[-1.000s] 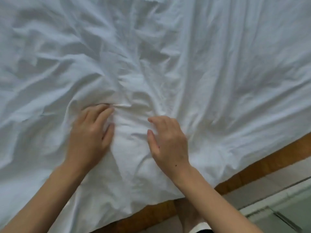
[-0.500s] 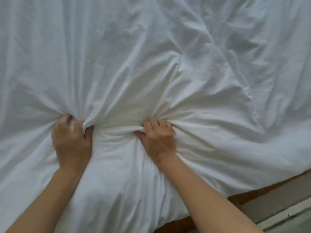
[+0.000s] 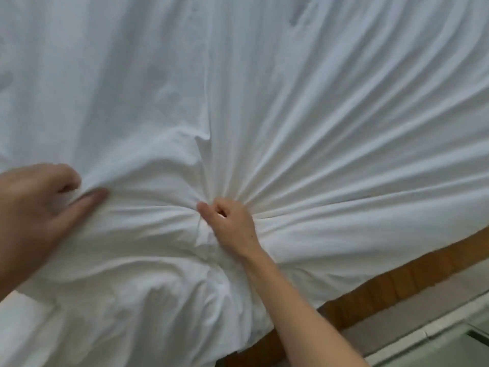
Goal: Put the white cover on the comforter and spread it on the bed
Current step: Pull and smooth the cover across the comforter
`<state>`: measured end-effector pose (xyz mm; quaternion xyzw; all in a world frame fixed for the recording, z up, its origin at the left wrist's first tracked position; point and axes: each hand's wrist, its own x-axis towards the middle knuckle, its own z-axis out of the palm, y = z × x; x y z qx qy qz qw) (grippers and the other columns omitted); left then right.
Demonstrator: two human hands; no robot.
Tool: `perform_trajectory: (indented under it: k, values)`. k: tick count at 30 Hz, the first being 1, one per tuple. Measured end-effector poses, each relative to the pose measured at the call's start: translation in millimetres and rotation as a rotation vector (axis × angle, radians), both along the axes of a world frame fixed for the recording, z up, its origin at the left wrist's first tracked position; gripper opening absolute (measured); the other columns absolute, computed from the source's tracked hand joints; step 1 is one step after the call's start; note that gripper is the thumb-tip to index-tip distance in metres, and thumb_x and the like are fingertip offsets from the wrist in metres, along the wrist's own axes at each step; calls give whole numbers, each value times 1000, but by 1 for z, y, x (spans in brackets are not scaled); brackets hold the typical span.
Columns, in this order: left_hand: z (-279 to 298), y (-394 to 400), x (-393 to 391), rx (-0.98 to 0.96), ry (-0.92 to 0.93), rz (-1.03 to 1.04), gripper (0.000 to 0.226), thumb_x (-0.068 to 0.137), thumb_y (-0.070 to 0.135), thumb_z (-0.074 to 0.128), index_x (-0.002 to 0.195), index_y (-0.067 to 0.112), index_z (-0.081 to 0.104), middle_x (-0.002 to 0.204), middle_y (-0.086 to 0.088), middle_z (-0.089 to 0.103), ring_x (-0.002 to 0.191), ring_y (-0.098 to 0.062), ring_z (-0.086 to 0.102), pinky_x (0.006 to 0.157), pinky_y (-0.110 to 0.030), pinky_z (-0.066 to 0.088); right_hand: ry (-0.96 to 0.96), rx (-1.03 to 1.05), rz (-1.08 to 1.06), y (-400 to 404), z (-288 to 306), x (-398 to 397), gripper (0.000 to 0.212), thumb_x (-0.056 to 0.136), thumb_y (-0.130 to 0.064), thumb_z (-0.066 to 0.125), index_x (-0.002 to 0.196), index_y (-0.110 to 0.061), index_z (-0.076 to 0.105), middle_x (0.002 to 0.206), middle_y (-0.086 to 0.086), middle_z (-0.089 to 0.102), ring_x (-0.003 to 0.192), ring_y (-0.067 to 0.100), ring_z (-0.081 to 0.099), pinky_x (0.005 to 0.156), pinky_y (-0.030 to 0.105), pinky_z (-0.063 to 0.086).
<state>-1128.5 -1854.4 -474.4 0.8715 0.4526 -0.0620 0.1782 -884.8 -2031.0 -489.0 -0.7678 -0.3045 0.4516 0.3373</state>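
We clench our right hand (image 3: pixel 232 223) on a bunch of the white cover (image 3: pixel 291 115), creases fanning away from the fingers (image 3: pixel 203 207), while our left hand (image 3: pixel 34 207) pinches a fold beside it. Spread over the bed, it looks soft, light and slack, so we judge gathered handfuls near the edge hold best.

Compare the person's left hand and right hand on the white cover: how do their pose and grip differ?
The left hand sits at the picture's left edge, large and blurred; the right hand sits near the middle, smaller and sharper. Fine folds fan out from the right hand's grip; broader creases spread from the left hand's. Both grip bunched fabric of the white cover.
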Motion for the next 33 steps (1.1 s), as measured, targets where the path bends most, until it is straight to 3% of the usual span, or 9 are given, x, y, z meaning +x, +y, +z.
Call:
perform_trajectory:
  k: [4, 6, 9, 12, 19, 22, 25, 29, 33]
  values:
    - [18, -9, 40, 17, -40, 105, 41, 87, 66, 47, 69, 30, 55, 55, 4, 49, 54, -23, 48, 51, -37, 40, -388, -90, 536, 19, -10, 4, 25, 98, -38, 43, 93, -15, 52, 92, 9, 66, 85, 33, 59, 63, 35, 34]
    - [-21, 23, -5, 98, -47, 368, 58, 86, 75, 41, 82, 21, 60, 64, 4, 56, 63, -35, 52, 56, -41, 43, -499, 23, 407, 19, 1, -11, 19, 90, -19, 46, 106, -10, 54, 96, 9, 63, 85, 30, 57, 65, 36, 40]
    - [-71, 69, -74, 105, -72, 776, 88, 67, 92, 45, 124, 25, 50, 118, -14, 58, 109, -41, 56, 92, -61, 46, -539, 302, 37, 23, 11, -38, 38, 76, -8, 48, 113, -10, 55, 104, 10, 60, 92, 26, 53, 83, 31, 44]
    - [-40, 60, -39, 142, -78, 1006, 108, 61, 89, 55, 142, 21, 37, 143, -14, 45, 129, -32, 44, 109, -52, 35, -506, 499, 4, 45, 35, -80, 33, 86, -17, 56, 116, -5, 59, 112, 13, 60, 99, 29, 54, 90, 33, 42]
    - [-22, 63, 4, 149, 105, 655, 52, 94, 41, 53, 112, -7, 54, 110, -33, 59, 102, -49, 56, 86, -51, 44, -670, -138, 537, 85, -2, -175, 102, 60, -78, 61, 127, -3, 46, 109, 11, 55, 94, 27, 51, 86, 39, 42]
    - [0, 67, -5, 202, 34, 489, 32, 97, 25, 49, 103, -6, 54, 101, -38, 58, 93, -52, 56, 75, -51, 42, -709, -239, 523, 111, -9, -177, 57, 70, -54, 74, 102, -10, 59, 95, 8, 62, 84, 27, 60, 71, 35, 44]
    - [29, 78, -38, 294, -110, 423, 19, 93, 25, 52, 84, 10, 46, 85, -36, 56, 79, -50, 56, 63, -46, 36, -468, -77, 464, 139, 5, -174, 20, 94, -29, 56, 99, -9, 59, 99, 13, 66, 92, 34, 62, 67, 36, 36]
    - [35, 113, -74, 417, -168, 583, 49, 84, 70, 48, 94, 22, 48, 81, -4, 60, 75, -35, 60, 63, -41, 46, -305, 220, 228, 141, 24, -195, 15, 87, -17, 60, 76, -10, 53, 80, 19, 63, 71, 36, 54, 60, 36, 25]
    - [27, 43, -31, 258, -162, 337, 40, 87, 34, 62, 120, 14, 55, 111, -20, 58, 102, -39, 53, 85, -46, 39, -494, 105, 476, 120, -19, -215, 49, 82, -35, 60, 118, -3, 57, 107, 15, 59, 96, 35, 54, 84, 36, 35]
